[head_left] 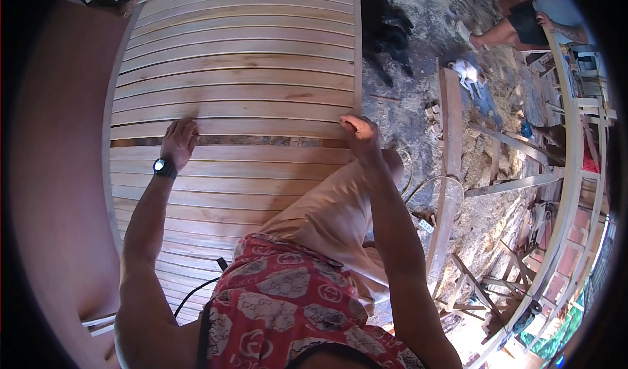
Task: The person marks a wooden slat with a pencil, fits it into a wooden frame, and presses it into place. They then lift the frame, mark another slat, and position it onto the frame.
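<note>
A large wooden panel of pale slats in a frame (358, 55) lies below me. One slat (268, 128) borders a dark gap that runs across the panel's middle. My left hand (180, 140), with a watch (163, 167) on its wrist, has its fingers curled on that slat near its left end. My right hand (362, 135) is closed at the slat's right end, thumb and fingers together by the frame's side rail. More slats (216, 184) continue on the near side of the gap, under my bent leg.
A black dog (392, 38) lies right of the panel, and a small white animal (466, 73) lies farther right. Beside it runs a long timber beam (450, 127). Another person (517, 32) is at upper right, near wooden framing (572, 140). A brown wall (59, 173) stands left.
</note>
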A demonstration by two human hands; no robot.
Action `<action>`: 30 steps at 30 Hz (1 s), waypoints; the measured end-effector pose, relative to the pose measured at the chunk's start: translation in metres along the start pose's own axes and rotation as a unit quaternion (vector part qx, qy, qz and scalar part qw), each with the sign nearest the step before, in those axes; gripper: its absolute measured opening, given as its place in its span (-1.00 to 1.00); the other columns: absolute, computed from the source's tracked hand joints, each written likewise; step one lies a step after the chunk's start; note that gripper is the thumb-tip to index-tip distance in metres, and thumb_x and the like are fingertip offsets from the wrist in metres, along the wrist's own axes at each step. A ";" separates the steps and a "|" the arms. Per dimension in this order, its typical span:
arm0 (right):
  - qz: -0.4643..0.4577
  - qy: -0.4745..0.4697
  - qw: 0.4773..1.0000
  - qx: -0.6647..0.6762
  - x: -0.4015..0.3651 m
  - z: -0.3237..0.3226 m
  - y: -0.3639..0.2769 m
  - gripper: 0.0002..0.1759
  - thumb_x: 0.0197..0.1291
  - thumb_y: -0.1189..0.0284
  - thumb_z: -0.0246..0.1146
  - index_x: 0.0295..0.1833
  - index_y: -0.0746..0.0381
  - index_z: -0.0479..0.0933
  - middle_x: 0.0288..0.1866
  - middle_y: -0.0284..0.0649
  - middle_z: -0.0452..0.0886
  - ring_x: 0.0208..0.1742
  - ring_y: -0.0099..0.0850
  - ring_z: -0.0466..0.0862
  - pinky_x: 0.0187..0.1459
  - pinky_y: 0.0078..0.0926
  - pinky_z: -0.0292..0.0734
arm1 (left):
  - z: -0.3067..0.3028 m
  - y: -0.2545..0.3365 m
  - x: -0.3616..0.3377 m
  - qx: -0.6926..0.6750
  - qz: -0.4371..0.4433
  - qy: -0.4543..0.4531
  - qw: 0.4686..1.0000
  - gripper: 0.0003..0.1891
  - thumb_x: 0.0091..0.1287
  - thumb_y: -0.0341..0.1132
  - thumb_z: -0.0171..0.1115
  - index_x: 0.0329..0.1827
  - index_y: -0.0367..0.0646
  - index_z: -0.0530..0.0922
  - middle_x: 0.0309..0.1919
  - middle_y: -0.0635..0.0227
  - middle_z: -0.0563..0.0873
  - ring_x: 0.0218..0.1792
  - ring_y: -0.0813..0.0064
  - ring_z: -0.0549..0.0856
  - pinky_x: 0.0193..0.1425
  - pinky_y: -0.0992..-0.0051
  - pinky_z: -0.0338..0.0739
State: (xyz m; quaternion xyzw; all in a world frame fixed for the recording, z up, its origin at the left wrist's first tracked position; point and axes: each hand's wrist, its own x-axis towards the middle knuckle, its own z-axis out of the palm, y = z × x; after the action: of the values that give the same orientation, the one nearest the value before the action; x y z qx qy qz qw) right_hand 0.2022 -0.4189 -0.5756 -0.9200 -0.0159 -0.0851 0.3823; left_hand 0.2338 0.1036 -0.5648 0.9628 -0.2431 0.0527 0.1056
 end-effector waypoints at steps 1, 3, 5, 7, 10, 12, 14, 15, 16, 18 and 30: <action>0.006 -0.009 1.000 -0.009 0.001 -0.002 -0.003 -0.81 0.33 0.34 0.36 0.01 0.07 0.76 -0.07 -0.13 0.81 -0.03 -0.06 0.78 0.02 -0.16 0.70 | 0.000 0.005 0.004 -0.001 0.001 0.001 1.000 -0.57 0.30 -0.35 0.44 0.22 -0.16 0.56 0.23 0.10 0.66 0.26 -0.03 0.63 0.38 0.06 0.55; 0.013 -0.018 1.000 -0.018 0.001 -0.005 -0.007 -0.80 0.32 0.34 0.37 0.02 0.07 0.76 -0.07 -0.12 0.81 -0.03 -0.05 0.78 0.02 -0.16 0.70 | 0.002 0.025 0.014 -0.041 0.027 0.002 0.999 -0.55 0.30 -0.30 0.46 0.22 -0.16 0.56 0.23 0.07 0.66 0.28 -0.04 0.62 0.41 0.03 0.53; 0.045 -0.038 0.998 -0.004 0.002 -0.006 -0.009 -0.78 0.32 0.35 0.36 0.05 0.06 0.76 -0.07 -0.12 0.81 -0.03 -0.05 0.78 0.01 -0.17 0.70 | 0.007 0.061 0.031 -0.062 0.071 0.027 0.995 -0.47 0.25 -0.26 0.51 0.26 -0.18 0.56 0.22 0.03 0.66 0.29 -0.06 0.61 0.43 0.02 0.51; 0.039 -0.034 0.999 0.007 0.002 -0.006 -0.010 -0.77 0.33 0.35 0.35 0.06 0.06 0.75 -0.07 -0.12 0.81 -0.03 -0.04 0.78 0.02 -0.17 0.70 | 0.021 0.092 0.050 -0.117 0.110 0.037 0.986 -0.41 0.20 -0.28 0.54 0.30 -0.19 0.56 0.26 0.02 0.65 0.32 -0.06 0.59 0.44 0.02 0.50; 0.022 -0.024 0.999 0.011 0.000 -0.006 -0.008 -0.74 0.32 0.44 0.33 0.10 0.12 0.74 -0.05 -0.08 0.81 -0.03 -0.09 0.81 0.01 -0.25 0.70 | 0.033 0.153 0.084 -0.142 0.099 -0.017 0.985 -0.39 0.22 -0.15 0.52 0.31 -0.18 0.56 0.37 0.01 0.58 0.40 -0.08 0.52 0.55 -0.04 0.36; 0.011 -0.016 1.000 0.004 -0.001 -0.006 -0.008 -0.71 0.31 0.51 0.32 0.12 0.18 0.73 -0.04 -0.04 0.81 -0.03 -0.14 0.83 0.00 -0.31 0.70 | 0.060 0.177 0.105 -0.174 0.144 0.006 0.974 -0.36 0.21 -0.13 0.53 0.34 -0.15 0.55 0.42 0.03 0.55 0.45 -0.09 0.48 0.61 -0.08 0.27; 0.021 -0.014 1.000 -0.010 0.000 -0.007 -0.013 -0.68 0.28 0.56 0.28 0.13 0.20 0.72 0.00 -0.02 0.81 0.05 -0.09 0.82 0.07 -0.28 0.71 | 0.061 0.201 0.124 -0.180 0.162 0.001 0.970 -0.33 0.20 -0.12 0.54 0.36 -0.15 0.54 0.44 0.06 0.53 0.48 -0.07 0.46 0.63 -0.09 0.23; 0.022 -0.010 1.000 -0.011 -0.001 -0.009 -0.016 -0.68 0.28 0.56 0.28 0.13 0.20 0.72 0.00 -0.02 0.81 0.05 -0.09 0.82 0.07 -0.28 0.71 | 0.063 0.211 0.132 -0.185 0.176 -0.005 0.967 -0.30 0.18 -0.11 0.56 0.38 -0.14 0.53 0.47 0.08 0.52 0.51 -0.06 0.44 0.65 -0.10 0.19; 0.019 -0.011 1.000 -0.016 -0.001 -0.012 -0.019 -0.67 0.26 0.58 0.27 0.13 0.22 0.71 0.00 0.00 0.81 0.06 -0.08 0.82 0.07 -0.26 0.71 | 0.064 0.218 0.139 -0.180 0.187 0.005 0.966 -0.24 0.15 -0.13 0.55 0.43 -0.17 0.50 0.48 0.11 0.51 0.54 -0.01 0.41 0.67 -0.10 0.14; 0.017 -0.007 1.000 -0.022 0.001 -0.016 -0.016 -0.66 0.25 0.59 0.26 0.12 0.24 0.71 0.01 0.02 0.80 0.07 -0.06 0.81 0.08 -0.25 0.72 | 0.062 0.226 0.147 -0.168 0.197 -0.021 0.966 -0.24 0.15 -0.14 0.55 0.44 -0.17 0.50 0.49 0.12 0.50 0.55 0.02 0.40 0.68 -0.11 0.13; 0.022 0.003 0.997 0.080 0.004 -0.010 -0.004 -0.76 0.16 0.52 0.36 -0.04 0.22 0.75 -0.09 -0.05 0.81 -0.04 -0.05 0.82 0.02 -0.21 0.72 | 0.074 0.222 0.150 -0.151 0.227 -0.063 0.960 -0.08 0.10 -0.22 0.56 0.59 -0.17 0.37 0.55 0.12 0.46 0.63 0.11 0.34 0.71 -0.11 0.08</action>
State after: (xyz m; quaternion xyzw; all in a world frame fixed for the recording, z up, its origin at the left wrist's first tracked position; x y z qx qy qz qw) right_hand 0.2044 -0.4235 -0.5652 -0.8865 -0.0009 -0.0778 0.4562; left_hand 0.2622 -0.1725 -0.5746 0.8564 -0.4667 -0.0233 0.2196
